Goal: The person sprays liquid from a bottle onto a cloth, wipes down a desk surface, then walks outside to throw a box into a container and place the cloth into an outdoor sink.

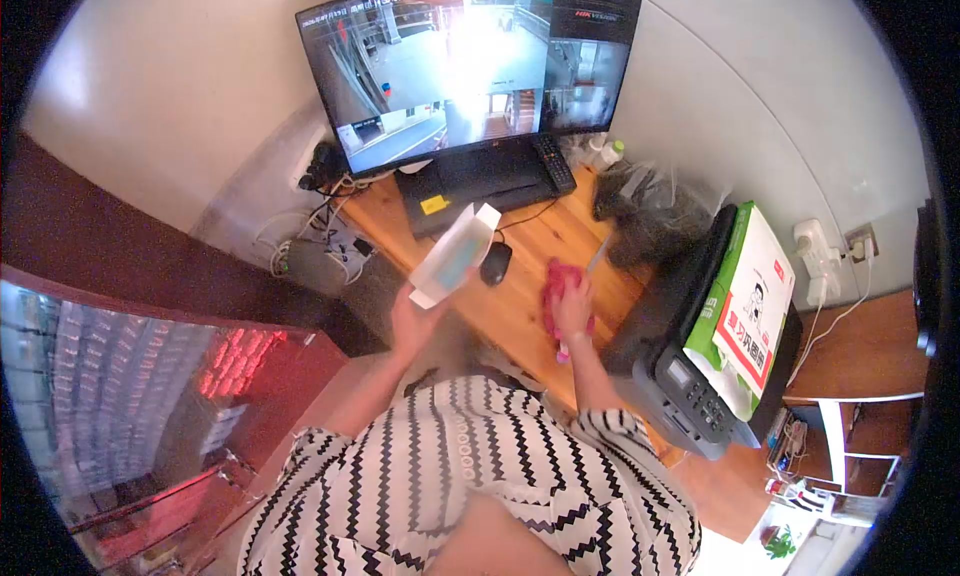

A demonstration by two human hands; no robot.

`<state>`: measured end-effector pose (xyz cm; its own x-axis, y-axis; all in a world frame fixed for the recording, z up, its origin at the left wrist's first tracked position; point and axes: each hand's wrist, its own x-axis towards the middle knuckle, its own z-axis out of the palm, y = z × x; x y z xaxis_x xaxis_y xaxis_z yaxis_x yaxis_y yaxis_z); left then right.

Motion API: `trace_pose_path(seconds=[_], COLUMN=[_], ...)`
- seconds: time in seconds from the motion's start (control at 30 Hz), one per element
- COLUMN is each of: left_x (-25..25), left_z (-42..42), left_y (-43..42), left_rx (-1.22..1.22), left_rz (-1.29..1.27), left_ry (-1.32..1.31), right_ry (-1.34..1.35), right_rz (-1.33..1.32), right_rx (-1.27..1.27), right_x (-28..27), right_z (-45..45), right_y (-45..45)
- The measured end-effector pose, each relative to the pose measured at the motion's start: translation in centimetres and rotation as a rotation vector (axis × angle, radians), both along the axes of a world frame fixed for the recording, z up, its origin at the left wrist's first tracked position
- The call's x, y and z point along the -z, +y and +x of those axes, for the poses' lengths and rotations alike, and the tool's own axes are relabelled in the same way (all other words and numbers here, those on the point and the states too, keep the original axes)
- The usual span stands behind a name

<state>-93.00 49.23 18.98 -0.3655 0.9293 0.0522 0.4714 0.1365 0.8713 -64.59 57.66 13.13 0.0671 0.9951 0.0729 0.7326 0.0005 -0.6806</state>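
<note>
White box [452, 261] is gripped in the left hand [417, 318]; the right hand [574, 306] (grip unclear) touches pink cloth [554, 278].

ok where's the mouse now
In the head view, near centre, the black mouse lies on the desk, right of the white box in the left hand.

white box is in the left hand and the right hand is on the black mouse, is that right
Not quite: in the head view the right hand is on a crumpled pink cloth, not on the black mouse. The white box is in the left hand, as you say.
</note>
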Motion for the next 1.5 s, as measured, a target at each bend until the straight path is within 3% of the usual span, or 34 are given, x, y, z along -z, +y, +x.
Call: trace_pose_path(seconds=[0.03,0.07,0.17,0.2,0.27,0.33,0.4,0.6,0.7,0.87,1.0,1.1,1.3,1.5], left_x=[0.0,-0.1,-0.8,-0.1,-0.5,-1.1,-1.2,-1.2,-1.4,-1.6,-1.6,-1.2,-1.8,-1.2], left_z=[0.0,0.0,-0.8,-1.7,-3.4,-5.0,-6.1,-5.9,-5.2,-4.5,-4.8,-4.9,-4.9,-5.1], left_y=[-0.2,-0.5,-1.8,-2.9,-5.7,-8.7,-11.8,-15.9,-15.7,-14.9,-14.3,-14.4,-14.1,-13.1], left_rx=[-0.031,-0.064,-0.132,-0.157,-0.186,-0.233,-0.298,-0.436,-0.467,-0.426,-0.404,-0.42,-0.354,-0.344], left_rz=[0.039,0.077,0.083,0.089,0.137,0.112,0.136,0.167,0.188,0.221,0.249,0.23,0.14,0.173], left_ry=[-0.018,-0.033,-0.097,-0.134,-0.083,0.013,-0.033,-0.051,-0.09,-0.015,-0.033,-0.126,-0.041,-0.007], right_ry=[0.026,-0.267,-0.371,-0.439,-0.216,-0.218,-0.44,-0.55,-0.593,-0.534,-0.515,-0.335,-0.362,-0.461], right_rz=[0.023,0.101,-0.025,-0.126,-0.204,-0.147,0.043,0.045,0.172,-0.091,-0.112,-0.187,-0.008,0.001], right_rx=[0.123,0.158,0.133,-0.037,-0.139,-0.27,-0.432,-0.019,-0.063,-0.181,-0.134,-0.109,0.004,-0.028], right_x=[0.8,1.3,1.0,1.4,-1.4,-2.4,-2.2,1.1,2.0,-2.9,-2.1,-1.8,-3.2,-1.9], right_z=[0.0,0.1,-2.0,-2.3,-3.9,-4.6,-4.5,-3.6,-5.0,-11.6,-12.2,-11.0,-9.7,-8.3], right_y=[2.0,3.2,4.7,4.3,0.4,-3.3,-5.8,1.2,4.5,2.4,2.8,4.5,7.4,8.5])
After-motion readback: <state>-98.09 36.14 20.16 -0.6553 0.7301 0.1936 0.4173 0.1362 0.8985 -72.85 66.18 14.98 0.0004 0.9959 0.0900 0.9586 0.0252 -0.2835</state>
